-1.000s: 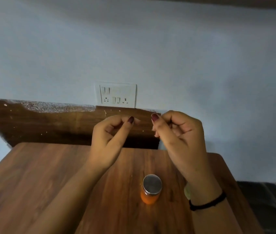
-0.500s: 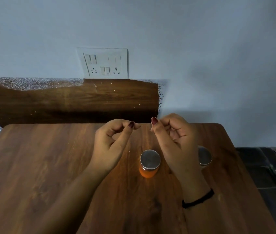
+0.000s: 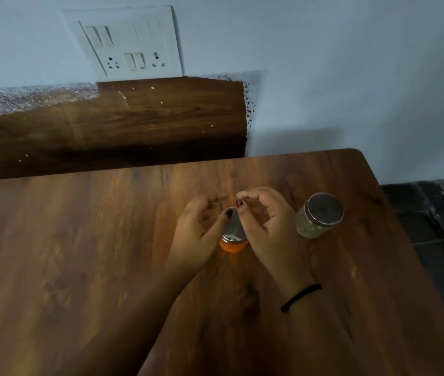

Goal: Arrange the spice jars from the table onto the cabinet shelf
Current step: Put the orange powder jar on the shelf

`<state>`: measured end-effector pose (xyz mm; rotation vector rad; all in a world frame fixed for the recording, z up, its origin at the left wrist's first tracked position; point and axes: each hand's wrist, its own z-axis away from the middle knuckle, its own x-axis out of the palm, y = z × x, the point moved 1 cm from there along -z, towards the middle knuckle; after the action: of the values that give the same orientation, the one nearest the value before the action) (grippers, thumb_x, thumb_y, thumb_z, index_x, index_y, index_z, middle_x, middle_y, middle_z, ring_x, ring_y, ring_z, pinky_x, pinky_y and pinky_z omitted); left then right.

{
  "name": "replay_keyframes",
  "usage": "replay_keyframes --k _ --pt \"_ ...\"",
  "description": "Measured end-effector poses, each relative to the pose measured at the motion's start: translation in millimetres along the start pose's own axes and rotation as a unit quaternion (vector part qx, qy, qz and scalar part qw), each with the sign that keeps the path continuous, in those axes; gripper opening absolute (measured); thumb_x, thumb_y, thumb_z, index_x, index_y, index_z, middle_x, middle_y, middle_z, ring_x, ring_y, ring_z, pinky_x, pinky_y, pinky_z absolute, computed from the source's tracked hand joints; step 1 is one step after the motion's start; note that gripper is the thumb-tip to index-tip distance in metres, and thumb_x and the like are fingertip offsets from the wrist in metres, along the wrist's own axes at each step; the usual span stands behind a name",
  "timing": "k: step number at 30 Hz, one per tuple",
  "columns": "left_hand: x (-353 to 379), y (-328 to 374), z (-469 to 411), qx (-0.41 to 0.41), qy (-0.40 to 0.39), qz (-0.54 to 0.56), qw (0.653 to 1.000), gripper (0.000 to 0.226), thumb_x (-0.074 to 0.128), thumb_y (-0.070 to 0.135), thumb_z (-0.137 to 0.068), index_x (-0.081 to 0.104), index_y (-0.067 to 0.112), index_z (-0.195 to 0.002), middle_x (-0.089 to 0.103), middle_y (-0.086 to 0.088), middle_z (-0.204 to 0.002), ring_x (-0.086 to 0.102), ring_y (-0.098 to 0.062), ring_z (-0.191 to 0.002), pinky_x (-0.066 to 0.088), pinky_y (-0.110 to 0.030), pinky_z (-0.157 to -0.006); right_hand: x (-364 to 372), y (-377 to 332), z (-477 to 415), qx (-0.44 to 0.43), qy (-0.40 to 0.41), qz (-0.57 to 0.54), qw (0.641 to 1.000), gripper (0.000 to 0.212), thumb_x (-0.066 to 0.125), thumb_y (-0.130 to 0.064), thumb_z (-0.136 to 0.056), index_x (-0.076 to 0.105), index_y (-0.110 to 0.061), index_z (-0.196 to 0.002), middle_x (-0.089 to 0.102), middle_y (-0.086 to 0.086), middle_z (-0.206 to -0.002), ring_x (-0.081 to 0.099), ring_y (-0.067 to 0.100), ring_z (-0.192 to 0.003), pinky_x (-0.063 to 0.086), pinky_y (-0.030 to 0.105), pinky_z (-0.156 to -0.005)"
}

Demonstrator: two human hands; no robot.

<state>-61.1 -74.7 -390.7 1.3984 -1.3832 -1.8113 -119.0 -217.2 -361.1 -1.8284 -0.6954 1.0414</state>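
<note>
A brown wood-grain worktop (image 3: 79,253) is seen from above, set against a pale blue wall (image 3: 351,63). Near its middle, a small round glass jar of orange spice (image 3: 233,240) with a shiny silver metal lid is stood upright. Both bare hands are held over it, one at each side.

The left hand (image 3: 196,229) is blurred. Its fingers are loosely curled, and its thumb, with a dark red nail, is laid over the left edge of the lid. Whether this grip is pressed on the jar cannot be told.

The right hand (image 3: 264,232) is placed at the jar's right side and partly covers the lid. Its grip is curled, with forefinger and thumb bent toward each other, and nothing is seen pinched between them. A thin black band (image 3: 301,297) is worn on the right wrist.

Near the right hand but apart from it, a second round glass jar of pale green spice (image 3: 318,217) with a dark metal lid is stood on the worktop. Behind the worktop, a dark brown wooden panel (image 3: 134,123) is fixed to the wall. Above it, a white switch-and-socket plate (image 3: 128,42) is mounted. Dark floor (image 3: 432,240) is visible at the right.
</note>
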Motion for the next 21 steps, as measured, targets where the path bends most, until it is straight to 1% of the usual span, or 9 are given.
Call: replay_keyframes --k 2,4,7,9,11,14,17,19,21 --pt "14 -26 5 -0.061 -0.025 -0.071 0.995 0.057 0.061 0.053 -0.087 0.044 0.032 -0.138 0.045 0.011 -0.142 0.045 -0.009 -0.13 0.047 -0.045 -0.105 4 19 6 0.065 -0.025 0.024 0.997 0.029 0.061 -0.024 -0.091 0.065 -0.014 -0.118 0.063 -0.006 -0.116 0.059 -0.006 -0.102 0.053 0.012 -0.082" --pt "22 -42 10 -0.11 -0.043 -0.096 0.988 0.082 0.067 0.061 -0.08 0.033 0.029 -0.147 0.034 0.008 -0.152 0.033 -0.011 -0.14 0.039 -0.044 -0.114 8 32 11 0.11 -0.041 0.041 0.992 0.034 0.062 -0.021 -0.093 0.06 -0.016 -0.127 0.06 -0.006 -0.124 0.056 -0.011 -0.102 0.048 0.004 -0.081" --pt "31 -52 14 -0.123 -0.068 -0.104 0.985 0.108 0.062 0.078 -0.063 0.025 0.027 -0.151 0.031 0.006 -0.157 0.028 -0.013 -0.145 0.036 -0.043 -0.115 11 41 18 0.149 -0.048 0.052 0.986 0.039 0.06 -0.023 -0.094 0.056 -0.02 -0.132 0.057 -0.007 -0.129 0.055 -0.002 -0.112 0.051 0.015 -0.092" --pt "38 -57 13 -0.118 -0.071 -0.096 0.986 0.109 0.068 0.074 -0.064 0.023 0.027 -0.152 0.031 0.006 -0.156 0.028 -0.013 -0.145 0.037 -0.043 -0.115 11 43 22 0.166 -0.06 0.063 0.982 0.041 0.06 -0.025 -0.095 0.054 -0.023 -0.135 0.055 -0.01 -0.132 0.053 -0.002 -0.116 0.051 0.016 -0.094" --pt "45 -63 11 -0.113 -0.062 -0.086 0.988 0.104 0.075 0.062 -0.068 0.023 0.028 -0.151 0.032 0.007 -0.155 0.029 -0.013 -0.144 0.037 -0.041 -0.114 12 48 24 0.177 -0.071 0.085 0.978 0.043 0.06 -0.027 -0.095 0.051 -0.025 -0.138 0.052 -0.013 -0.135 0.05 -0.005 -0.117 0.048 0.008 -0.09" --pt "55 -70 7 -0.104 -0.036 -0.078 0.991 0.101 0.072 0.065 -0.067 0.028 0.026 -0.148 0.038 0.006 -0.151 0.035 -0.014 -0.14 0.04 -0.042 -0.112 15 56 25 0.179 -0.069 0.103 0.976 0.045 0.06 -0.027 -0.096 0.05 -0.024 -0.14 0.051 -0.013 -0.138 0.045 -0.009 -0.115 0.04 -0.005 -0.081" --pt "64 -75 5 -0.099 -0.017 -0.068 0.993 0.094 0.079 0.054 -0.069 0.033 0.024 -0.146 0.044 0.005 -0.146 0.041 -0.014 -0.136 0.042 -0.039 -0.11 19 65 25 0.186 -0.054 0.085 0.977 0.046 0.06 -0.028 -0.096 0.05 -0.022 -0.14 0.053 -0.008 -0.14 0.049 -0.002 -0.12 0.045 0.005 -0.089" --pt "66 -76 4 -0.101 -0.008 -0.057 0.993 0.089 0.083 0.048 -0.069 0.038 0.023 -0.143 0.048 0.01 -0.139 0.044 -0.01 -0.131 0.043 -0.025 -0.103 21 70 24 0.193 -0.045 0.062 0.978 0.044 0.058 -0.028 -0.097 0.052 -0.02 -0.139 0.054 -0.005 -0.139 0.053 0.006 -0.123 0.052 0.021 -0.096" --pt "63 -76 3 -0.108 -0.007 -0.047 0.993 0.087 0.079 0.057 -0.063 0.044 0.025 -0.136 0.05 0.017 -0.129 0.048 -0.003 -0.121 0.042 -0.015 -0.094 21 76 24 0.204 -0.042 0.041 0.977 0.04 0.053 -0.029 -0.099 0.052 -0.02 -0.138 0.056 -0.004 -0.138 0.056 0.005 -0.12 0.053 0.022 -0.094"
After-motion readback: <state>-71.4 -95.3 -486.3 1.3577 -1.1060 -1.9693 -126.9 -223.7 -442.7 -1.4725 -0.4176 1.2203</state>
